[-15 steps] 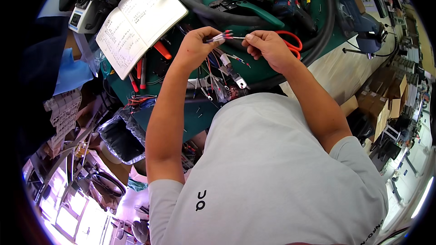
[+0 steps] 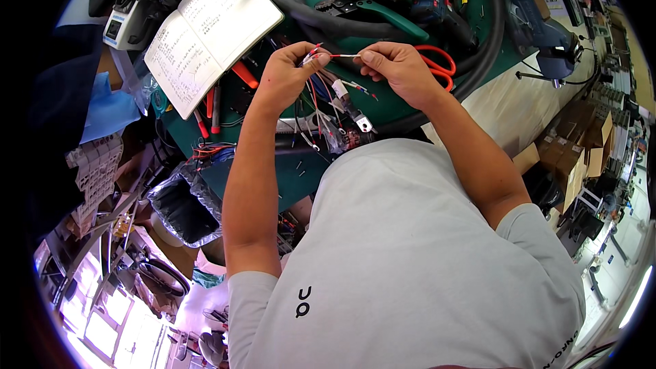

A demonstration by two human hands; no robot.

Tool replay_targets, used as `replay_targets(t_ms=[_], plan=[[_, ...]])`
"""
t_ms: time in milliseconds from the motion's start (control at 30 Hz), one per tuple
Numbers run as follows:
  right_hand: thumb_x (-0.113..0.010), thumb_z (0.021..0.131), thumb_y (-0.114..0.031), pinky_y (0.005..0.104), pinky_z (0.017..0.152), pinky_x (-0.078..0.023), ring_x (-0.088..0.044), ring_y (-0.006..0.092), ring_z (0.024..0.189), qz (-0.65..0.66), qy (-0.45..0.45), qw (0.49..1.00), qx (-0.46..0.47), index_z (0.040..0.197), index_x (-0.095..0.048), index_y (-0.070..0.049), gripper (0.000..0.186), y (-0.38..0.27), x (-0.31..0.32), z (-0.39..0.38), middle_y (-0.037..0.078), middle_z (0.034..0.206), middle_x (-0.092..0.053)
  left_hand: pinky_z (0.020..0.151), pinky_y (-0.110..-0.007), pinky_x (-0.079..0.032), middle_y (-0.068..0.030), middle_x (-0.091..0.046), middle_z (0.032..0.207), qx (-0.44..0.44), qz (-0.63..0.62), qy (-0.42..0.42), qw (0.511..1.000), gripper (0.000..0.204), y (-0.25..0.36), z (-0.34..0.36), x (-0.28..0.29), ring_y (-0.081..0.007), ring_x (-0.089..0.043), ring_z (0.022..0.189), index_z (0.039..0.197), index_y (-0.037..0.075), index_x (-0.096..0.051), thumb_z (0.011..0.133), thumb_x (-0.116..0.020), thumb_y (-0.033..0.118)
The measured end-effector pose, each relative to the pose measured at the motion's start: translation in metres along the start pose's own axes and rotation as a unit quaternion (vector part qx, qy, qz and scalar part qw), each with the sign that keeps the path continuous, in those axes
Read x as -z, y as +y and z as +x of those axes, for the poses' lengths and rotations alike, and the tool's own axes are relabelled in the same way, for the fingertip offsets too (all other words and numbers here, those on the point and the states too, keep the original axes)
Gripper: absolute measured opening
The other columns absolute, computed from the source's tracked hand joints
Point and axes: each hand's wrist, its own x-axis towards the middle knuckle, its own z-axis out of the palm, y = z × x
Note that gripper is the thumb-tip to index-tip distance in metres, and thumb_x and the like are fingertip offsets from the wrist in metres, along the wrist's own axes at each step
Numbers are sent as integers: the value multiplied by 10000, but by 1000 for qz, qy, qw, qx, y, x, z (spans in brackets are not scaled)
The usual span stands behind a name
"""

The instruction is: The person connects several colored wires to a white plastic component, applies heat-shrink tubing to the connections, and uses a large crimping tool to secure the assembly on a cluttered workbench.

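Left hand (image 2: pixel 290 70): closed, thumb down on a small wire bundle (image 2: pixel 313 52), red tips poking out past the fingers.
Right hand (image 2: pixel 395 70): thumb and forefinger pinched on the end of a thin wire (image 2: pixel 346 56); other fingers curled in. Tip mostly covered, can't tell its finish from here.
Thin wire: spans the gap between the hands, near straight, held above the worktop (image 2: pixel 295 181); red by the left thumb, paler toward the right.
Loose wires (image 2: pixel 321 106): fanned out below the hands, mixed colours, overlapping.
Metal lug (image 2: pixel 363 124): lies among them, toward the person's body.
Red-handled scissors (image 2: pixel 447 70): just beside the right hand.
Notebook (image 2: pixel 205 34): open, past the left forearm.
Pull risk: wire looks taut; a hard tug could loosen an end or slip it from the pinch.
Mix-up risk: red tips sit close together and look alike, so the wrong one could get picked.
Snag risk: low hands could catch the loose wires and drag the pile.
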Motion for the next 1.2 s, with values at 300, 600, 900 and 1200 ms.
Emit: replay_targets(t_ms=[300,600,900,1200], plan=[[-585,944,-327,230,670,-456,-537,77,721,-112,91,985,-90,928,-645,6,338,-4,-1,-5,29,781,-616,700,-205,-417,24,-618,801,5,12,-1,1000,220,-3,-1,1,-39,-518,758,941,2,-667,901,-665,218],[-626,887,-159,242,672,-448,-542,86,743,-206,-7,976,-75,957,-639,26,198,18,6,-23,24,803,-610,665,-210,-421,13,-627,772,5,0,2,1000,190,-3,1,-8,-42,-520,712,918,-14,-655,890,-674,172],[-589,926,-174,206,621,-421,-500,59,695,-87,-6,996,-18,1004,-646,-6,194,7,13,-17,0,795,-587,660,-225,-433,3,-648,768,20,127,-1,992,175,0,6,-17,-52,-524,698,973,25,-689,874,-681,168],[-584,934,-225,215,592,-421,-492,55,663,-17,70,997,-24,967,-639,-6,228,1,6,-5,-5,758,-582,664,-250,-456,-37,-665,771,24,99,-5,995,182,4,6,-16,-86,-566,709,960,-3,-678,851,-695,141]])
